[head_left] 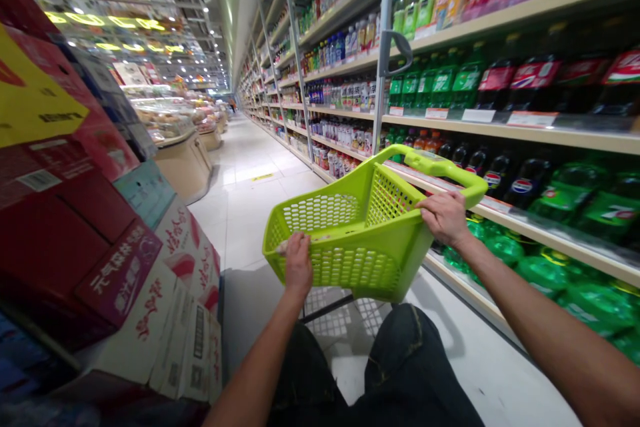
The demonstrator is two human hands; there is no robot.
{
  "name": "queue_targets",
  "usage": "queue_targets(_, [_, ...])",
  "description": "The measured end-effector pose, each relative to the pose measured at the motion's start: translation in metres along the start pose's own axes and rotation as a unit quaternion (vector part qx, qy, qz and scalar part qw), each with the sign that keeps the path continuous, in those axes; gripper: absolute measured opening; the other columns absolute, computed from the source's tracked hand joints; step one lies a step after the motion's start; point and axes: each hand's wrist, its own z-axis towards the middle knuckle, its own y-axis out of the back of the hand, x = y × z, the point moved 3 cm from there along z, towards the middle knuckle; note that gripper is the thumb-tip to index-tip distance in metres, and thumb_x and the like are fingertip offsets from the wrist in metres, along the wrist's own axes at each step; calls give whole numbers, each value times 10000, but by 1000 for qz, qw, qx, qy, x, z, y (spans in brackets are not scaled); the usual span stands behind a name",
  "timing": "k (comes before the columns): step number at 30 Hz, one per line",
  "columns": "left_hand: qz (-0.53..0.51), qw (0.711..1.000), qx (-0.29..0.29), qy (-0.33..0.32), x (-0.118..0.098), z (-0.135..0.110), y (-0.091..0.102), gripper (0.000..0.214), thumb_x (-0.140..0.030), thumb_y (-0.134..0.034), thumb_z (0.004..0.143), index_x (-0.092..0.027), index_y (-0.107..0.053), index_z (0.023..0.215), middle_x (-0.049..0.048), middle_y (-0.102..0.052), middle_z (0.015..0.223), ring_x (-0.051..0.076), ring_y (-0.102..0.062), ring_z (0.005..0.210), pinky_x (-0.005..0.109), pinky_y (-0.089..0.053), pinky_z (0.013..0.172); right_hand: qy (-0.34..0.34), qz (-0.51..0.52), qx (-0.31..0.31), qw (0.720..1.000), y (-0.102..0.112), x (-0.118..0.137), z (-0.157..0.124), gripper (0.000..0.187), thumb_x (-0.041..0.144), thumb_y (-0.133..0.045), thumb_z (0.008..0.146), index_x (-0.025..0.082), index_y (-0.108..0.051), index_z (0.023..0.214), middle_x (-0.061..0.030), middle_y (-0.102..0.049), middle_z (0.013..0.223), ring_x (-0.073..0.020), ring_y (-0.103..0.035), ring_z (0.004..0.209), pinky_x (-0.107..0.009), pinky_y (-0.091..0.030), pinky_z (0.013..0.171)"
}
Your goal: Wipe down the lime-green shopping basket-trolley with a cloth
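Note:
A lime-green plastic shopping basket (350,240) with perforated walls is held tilted in the air in front of me, above my dark trousers. My left hand (298,262) is closed on the basket's near rim at its lower left. My right hand (444,217) is closed on the rim at the upper right, just below the basket's curved handle (440,170). The basket looks empty inside.
Shelves of soft-drink bottles (500,80) run along the right of a white-tiled aisle (250,173). Stacked red and white cartons (125,267) stand close on the left. Display counters (175,140) lie further back left. Another basket's mesh (335,320) shows below.

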Motion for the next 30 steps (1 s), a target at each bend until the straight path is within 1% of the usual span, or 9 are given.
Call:
queue_targets(4, [-73, 992, 51, -89, -38, 1, -20, 391, -49, -318, 790, -148, -549, 1089, 110, -530, 1173, 196, -391, 1201, 413, -338, 1010, 14, 2, 15, 1000, -1, -2, 0, 292, 283, -381, 785, 197, -655, 733, -15, -682, 745, -165, -569, 775, -346, -242, 824])
queue_targets(10, [-76, 992, -5, 104, 25, 4, 27, 344, -102, -344, 776, -159, -575, 1024, 102, -541, 1124, 204, -460, 1123, 417, -365, 983, 14, 3, 15, 1000, -2, -11, -3, 265, 271, -404, 774, 194, -657, 750, -21, -680, 765, -170, -573, 784, -368, -268, 837])
queue_targets(14, [-241, 956, 34, 162, 6, 17, 36, 279, -213, -457, 748, -174, -582, 994, 64, -589, 1071, 185, -518, 1041, 378, -383, 964, -48, 42, -13, 998, 5, 13, 1, 237, 287, -446, 765, 179, -657, 776, -57, -670, 846, -208, -566, 860, -415, -305, 883])
queue_targets(17, [-393, 882, 68, 251, -39, 28, 27, 347, -278, -516, 721, -181, -560, 1052, 50, -607, 1076, 183, -551, 1002, 352, -406, 932, -74, 217, -14, 973, 0, 75, 2, 335, 328, -410, 816, 177, -572, 1067, -90, -555, 1161, -212, -480, 1092, -399, -352, 935])
queue_targets(20, [-551, 762, 82, 330, -79, 34, 19, 450, -379, -518, 733, -199, -509, 1145, 43, -564, 1181, 177, -519, 1082, 318, -381, 959, -63, 374, 64, 923, -26, 155, -5, 476, 380, -395, 840, 194, -384, 1278, -81, -384, 1343, -199, -328, 1250, -391, -310, 1016])
queue_targets(23, [-645, 654, 125, 376, -92, 36, 16, 589, -570, -343, 785, -211, -420, 1245, 53, -458, 1309, 183, -433, 1190, 331, -353, 991, -78, 419, 58, 903, -55, 203, -13, 545, 361, -432, 825, 183, -305, 1324, -99, -329, 1367, -198, -273, 1281, -388, -293, 1039])
queue_targets(25, [-610, 685, 168, 361, -81, 37, 18, 632, -600, -252, 799, -210, -376, 1281, 60, -398, 1356, 190, -381, 1232, 355, -334, 1007, -61, 407, 44, 910, -65, 206, -15, 494, 256, -431, 818, 193, -346, 1302, -101, -399, 1310, -182, -347, 1237, -369, -330, 1020])
queue_targets(28, [-363, 876, 177, 262, -40, 39, 26, 547, -461, -373, 810, -206, -356, 1294, 55, -312, 1408, 199, -260, 1298, 389, -230, 1062, -23, 336, 1, 942, -50, 161, -13, 462, 96, -393, 776, 220, -461, 1217, -77, -514, 1182, -158, -461, 1131, -346, -380, 983])
queue_targets(30, [-121, 953, 164, 222, -11, 36, 30, 536, -362, -449, 781, -175, -378, 1279, 88, -305, 1407, 253, -198, 1316, 490, -149, 1067, -47, 243, -65, 967, -23, 104, -8, 457, 72, -410, 748, 209, -507, 1173, -83, -520, 1177, -182, -453, 1138, -382, -366, 990])
